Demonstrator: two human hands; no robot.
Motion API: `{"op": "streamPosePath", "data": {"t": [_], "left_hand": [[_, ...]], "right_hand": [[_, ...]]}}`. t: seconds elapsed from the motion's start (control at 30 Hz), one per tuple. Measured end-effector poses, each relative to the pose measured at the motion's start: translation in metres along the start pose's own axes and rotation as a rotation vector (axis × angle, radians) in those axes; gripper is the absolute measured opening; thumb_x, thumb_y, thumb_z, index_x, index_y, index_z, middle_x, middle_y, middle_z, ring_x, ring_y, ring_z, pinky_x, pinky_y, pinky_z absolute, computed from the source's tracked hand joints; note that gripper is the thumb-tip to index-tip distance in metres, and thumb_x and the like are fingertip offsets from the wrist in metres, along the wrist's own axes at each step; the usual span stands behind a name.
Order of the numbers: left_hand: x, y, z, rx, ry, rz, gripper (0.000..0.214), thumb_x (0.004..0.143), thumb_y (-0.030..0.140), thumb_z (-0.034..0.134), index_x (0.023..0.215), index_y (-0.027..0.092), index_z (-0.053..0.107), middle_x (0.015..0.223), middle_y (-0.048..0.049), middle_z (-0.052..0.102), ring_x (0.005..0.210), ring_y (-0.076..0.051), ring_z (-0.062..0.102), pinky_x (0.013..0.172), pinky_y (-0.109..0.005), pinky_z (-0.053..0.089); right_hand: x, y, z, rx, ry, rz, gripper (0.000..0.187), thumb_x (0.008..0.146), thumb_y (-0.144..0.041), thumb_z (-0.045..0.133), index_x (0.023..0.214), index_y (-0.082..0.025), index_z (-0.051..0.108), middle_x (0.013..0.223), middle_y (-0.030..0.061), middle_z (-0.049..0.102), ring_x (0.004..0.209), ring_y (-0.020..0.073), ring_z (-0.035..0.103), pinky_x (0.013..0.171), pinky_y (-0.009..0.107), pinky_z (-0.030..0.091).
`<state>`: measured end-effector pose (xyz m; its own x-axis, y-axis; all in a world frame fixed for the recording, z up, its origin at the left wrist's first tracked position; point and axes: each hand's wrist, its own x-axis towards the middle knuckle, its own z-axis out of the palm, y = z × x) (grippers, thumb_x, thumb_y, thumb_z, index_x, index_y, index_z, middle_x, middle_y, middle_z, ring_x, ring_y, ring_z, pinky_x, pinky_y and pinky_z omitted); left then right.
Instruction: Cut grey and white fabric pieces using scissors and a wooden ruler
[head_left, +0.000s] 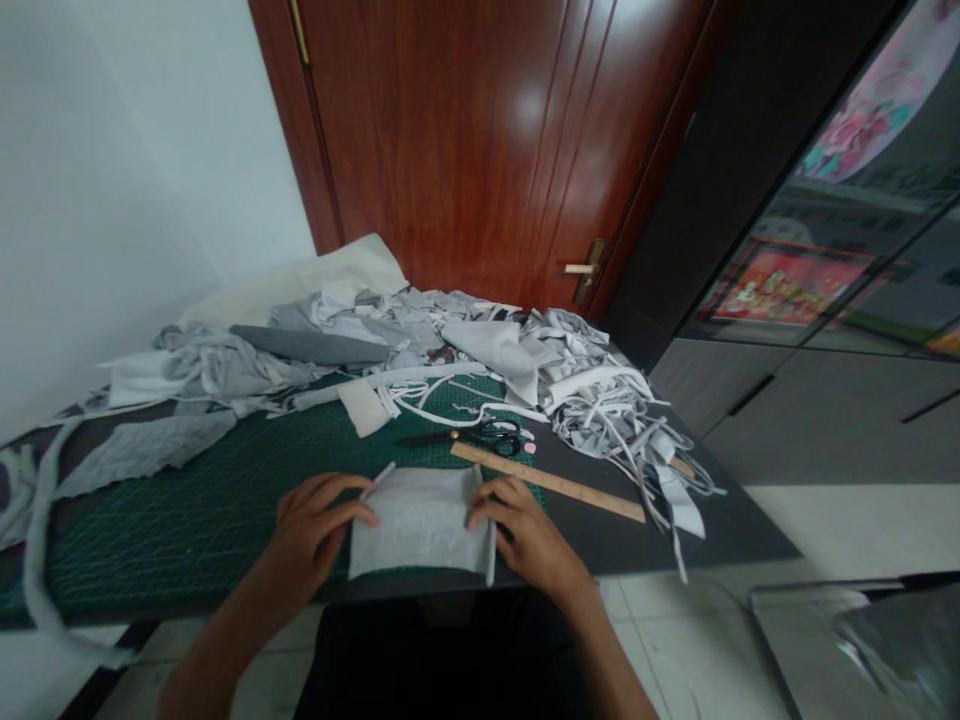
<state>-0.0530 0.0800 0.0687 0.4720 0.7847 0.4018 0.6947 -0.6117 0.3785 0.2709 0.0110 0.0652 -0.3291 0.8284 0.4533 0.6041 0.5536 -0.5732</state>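
A folded piece of pale grey fabric (420, 522) lies on a green cutting mat (187, 530) near the table's front edge. My left hand (319, 530) grips its left side, and my right hand (521, 530) grips its right side, with the fingers resting on top. Just beyond my right hand lies a wooden ruler (547, 482), angled across the table. Black-handled scissors (480, 437) rest above the ruler's far end, out of reach of my fingers' contact.
Heaped grey and white fabric scraps and strips (480, 340) cover the table's back, spilling right past the ruler. A dark table edge (660, 550) drops to a tiled floor. A wooden door with a brass handle (585, 270) stands behind, beside dark glass cabinets.
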Motion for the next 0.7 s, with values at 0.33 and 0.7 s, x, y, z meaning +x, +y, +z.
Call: {"op": "streamPosePath", "data": {"t": [0.33, 0.7], "left_hand": [[-0.020, 0.030, 0.022, 0.066, 0.024, 0.108, 0.045, 0.088, 0.007, 0.040, 0.106, 0.028, 0.075, 0.121, -0.0017, 0.076, 0.116, -0.023, 0.067, 0.111, -0.046, 0.043], [-0.015, 0.107, 0.082, -0.002, 0.112, 0.075, 0.040, 0.097, 0.009, 0.043, 0.127, 0.021, 0.066, 0.133, -0.0059, 0.072, 0.125, -0.022, 0.068, 0.107, -0.042, 0.058]], "right_hand": [[-0.042, 0.026, -0.037, -0.151, 0.097, 0.056, 0.035, 0.093, -0.010, 0.049, 0.115, -0.024, 0.071, 0.133, 0.0098, 0.068, 0.129, 0.0277, 0.058, 0.111, 0.053, 0.047], [-0.055, 0.091, -0.061, -0.435, -0.064, 0.152, 0.034, 0.101, -0.018, 0.052, 0.133, -0.021, 0.066, 0.116, 0.0121, 0.065, 0.106, 0.0271, 0.067, 0.096, 0.047, 0.058]]}}
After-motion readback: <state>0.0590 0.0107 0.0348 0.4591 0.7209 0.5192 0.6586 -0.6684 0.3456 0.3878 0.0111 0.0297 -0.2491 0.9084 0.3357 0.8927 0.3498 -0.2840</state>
